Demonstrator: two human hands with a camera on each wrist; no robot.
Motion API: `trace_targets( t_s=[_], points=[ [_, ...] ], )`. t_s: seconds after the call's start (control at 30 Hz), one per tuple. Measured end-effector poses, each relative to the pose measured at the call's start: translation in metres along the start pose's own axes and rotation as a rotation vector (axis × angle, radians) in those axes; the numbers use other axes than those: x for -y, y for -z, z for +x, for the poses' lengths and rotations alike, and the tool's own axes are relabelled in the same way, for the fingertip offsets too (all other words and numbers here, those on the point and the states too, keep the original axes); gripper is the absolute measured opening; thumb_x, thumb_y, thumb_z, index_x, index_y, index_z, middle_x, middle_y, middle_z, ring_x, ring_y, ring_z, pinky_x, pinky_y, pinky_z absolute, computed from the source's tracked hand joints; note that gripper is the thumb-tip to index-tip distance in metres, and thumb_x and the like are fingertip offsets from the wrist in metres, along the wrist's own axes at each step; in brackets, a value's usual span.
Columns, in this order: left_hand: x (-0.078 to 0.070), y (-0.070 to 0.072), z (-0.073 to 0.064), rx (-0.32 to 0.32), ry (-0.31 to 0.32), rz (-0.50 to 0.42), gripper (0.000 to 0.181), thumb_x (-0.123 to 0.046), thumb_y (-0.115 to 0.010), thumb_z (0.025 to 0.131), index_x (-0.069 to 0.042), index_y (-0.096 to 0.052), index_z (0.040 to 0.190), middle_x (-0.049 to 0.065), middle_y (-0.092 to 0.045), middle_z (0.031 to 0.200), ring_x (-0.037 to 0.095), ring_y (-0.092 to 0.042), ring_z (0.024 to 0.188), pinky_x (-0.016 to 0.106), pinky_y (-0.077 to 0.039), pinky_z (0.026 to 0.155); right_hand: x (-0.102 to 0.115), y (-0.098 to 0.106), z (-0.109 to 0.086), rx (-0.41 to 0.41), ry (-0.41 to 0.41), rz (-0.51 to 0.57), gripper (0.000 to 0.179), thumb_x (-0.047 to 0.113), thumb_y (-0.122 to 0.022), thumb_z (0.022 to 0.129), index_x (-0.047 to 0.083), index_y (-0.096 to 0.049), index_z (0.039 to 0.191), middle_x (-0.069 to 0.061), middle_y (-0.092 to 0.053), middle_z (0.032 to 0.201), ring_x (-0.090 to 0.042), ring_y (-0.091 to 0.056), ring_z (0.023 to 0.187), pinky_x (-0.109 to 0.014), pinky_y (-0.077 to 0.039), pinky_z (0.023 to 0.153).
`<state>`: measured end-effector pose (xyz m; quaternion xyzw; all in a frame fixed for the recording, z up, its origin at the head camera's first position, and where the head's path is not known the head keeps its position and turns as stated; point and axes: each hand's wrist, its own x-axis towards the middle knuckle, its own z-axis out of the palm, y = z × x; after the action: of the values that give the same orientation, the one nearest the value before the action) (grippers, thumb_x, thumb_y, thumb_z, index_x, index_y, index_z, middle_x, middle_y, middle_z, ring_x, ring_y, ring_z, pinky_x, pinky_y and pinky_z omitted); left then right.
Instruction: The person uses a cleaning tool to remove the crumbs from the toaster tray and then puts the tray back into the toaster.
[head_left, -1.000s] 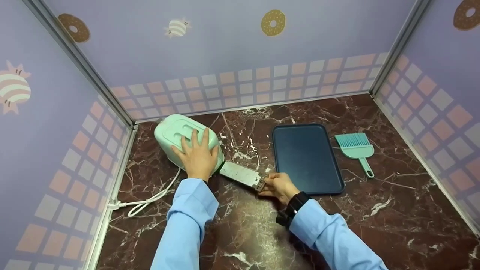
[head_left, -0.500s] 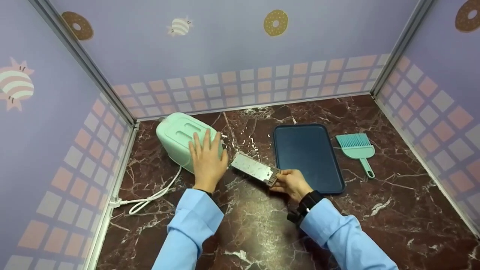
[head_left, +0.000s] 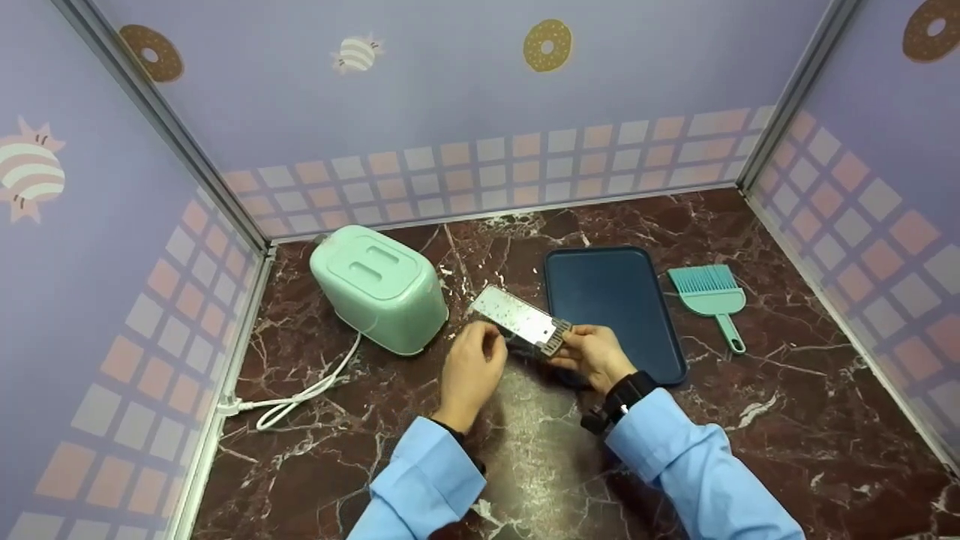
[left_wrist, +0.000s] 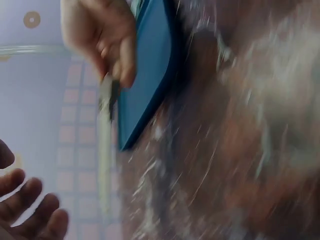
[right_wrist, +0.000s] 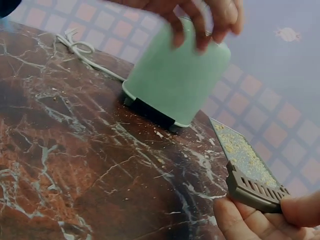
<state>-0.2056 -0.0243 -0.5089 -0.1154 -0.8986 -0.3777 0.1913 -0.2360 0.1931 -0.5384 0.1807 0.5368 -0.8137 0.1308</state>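
The right hand (head_left: 596,356) pinches the crumb tray (head_left: 517,315) by its brown end, using thumb and fingers. The crumb tray is up in the air over the table (head_left: 540,484), between the toaster (head_left: 382,292) and the blue tray (head_left: 611,300). Crumbs (right_wrist: 244,150) lie on top of it. The left hand (head_left: 471,367) holds nothing. Its fingers are loosely bent, near the crumb tray but not touching it.

A spill looks like the biggest worry. Only one end is held, so a weak pinch could let the far end dip, and crumbs would slide off. A fast jerk could shake them loose too. The left hand is close enough to bump the thin edge and tip it. If the crumb tray tilts where it is now, some crumbs could miss the blue tray and land on the table, where little bits (right_wrist: 160,134) already lie near the toaster. The brush (head_left: 709,300) sits past the blue tray, and neither hand has it.
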Motion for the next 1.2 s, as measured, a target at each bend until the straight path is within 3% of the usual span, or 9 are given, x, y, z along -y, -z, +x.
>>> trace_targets(
  t_s=[0.2, 0.3, 0.47, 0.67, 0.87, 1.2],
  points=[
    [0.003, -0.023, -0.012, 0.238, 0.308, -0.21, 0.017, -0.027, -0.064, 0.101, -0.012, -0.071, 0.098, 0.001, -0.068, 0.082, 0.016, -0.061, 0.071, 0.035, -0.051, 0.069, 0.005, -0.001, -0.002, -0.023, 0.02, -0.013, 0.019, -0.005, -0.052, 0.104, -0.014, -0.05, 0.12, -0.017, -0.069, 0.093, -0.024, -0.073, 0.077, -0.039, -0.063, 0.073],
    [0.006, -0.032, -0.014, 0.327, 0.459, -0.388, 0.025, -0.031, -0.064, 0.102, -0.008, -0.071, 0.104, 0.008, -0.071, 0.085, 0.024, -0.064, 0.07, 0.037, -0.053, 0.067, 0.005, -0.003, -0.001, -0.03, 0.028, -0.031, 0.019, -0.003, -0.052, 0.104, -0.013, -0.051, 0.12, -0.015, -0.069, 0.093, -0.023, -0.073, 0.077, -0.039, -0.063, 0.074],
    [0.004, -0.046, -0.015, 0.374, 0.67, -0.645, 0.034, -0.038, -0.066, 0.101, -0.006, -0.069, 0.113, 0.015, -0.073, 0.095, 0.037, -0.068, 0.076, 0.044, -0.057, 0.062, 0.002, -0.009, 0.0, -0.071, 0.06, -0.081, 0.013, -0.003, -0.055, 0.102, -0.011, -0.058, 0.112, -0.01, -0.068, 0.092, -0.016, -0.07, 0.075, -0.034, -0.06, 0.08],
    [-0.002, -0.06, -0.015, 0.311, 0.724, -0.769, 0.033, -0.034, -0.068, 0.101, -0.003, -0.069, 0.108, 0.01, -0.072, 0.091, 0.018, -0.066, 0.07, 0.028, -0.053, 0.056, -0.004, -0.015, 0.0, -0.105, 0.066, -0.131, 0.011, 0.001, -0.058, 0.102, -0.008, -0.062, 0.106, -0.007, -0.067, 0.09, -0.016, -0.069, 0.077, -0.037, -0.049, 0.097],
    [-0.008, -0.066, -0.013, 0.257, 0.747, -0.798, 0.026, -0.026, -0.066, 0.102, -0.001, -0.068, 0.106, 0.008, -0.071, 0.086, 0.014, -0.064, 0.067, 0.026, -0.051, 0.055, -0.008, -0.018, 0.001, -0.119, 0.067, -0.14, 0.012, 0.005, -0.059, 0.103, -0.006, -0.064, 0.104, -0.005, -0.068, 0.088, -0.017, -0.068, 0.076, -0.042, -0.038, 0.106],
    [-0.008, -0.072, -0.01, 0.211, 0.796, -0.824, 0.019, -0.019, -0.065, 0.102, 0.0, -0.066, 0.099, 0.004, -0.064, 0.076, 0.012, -0.061, 0.061, 0.023, -0.047, 0.051, -0.017, -0.022, 0.003, -0.116, 0.095, -0.146, 0.012, 0.008, -0.058, 0.104, -0.003, -0.061, 0.097, -0.005, -0.068, 0.089, -0.018, -0.066, 0.079, -0.038, -0.039, 0.098]
  ],
)
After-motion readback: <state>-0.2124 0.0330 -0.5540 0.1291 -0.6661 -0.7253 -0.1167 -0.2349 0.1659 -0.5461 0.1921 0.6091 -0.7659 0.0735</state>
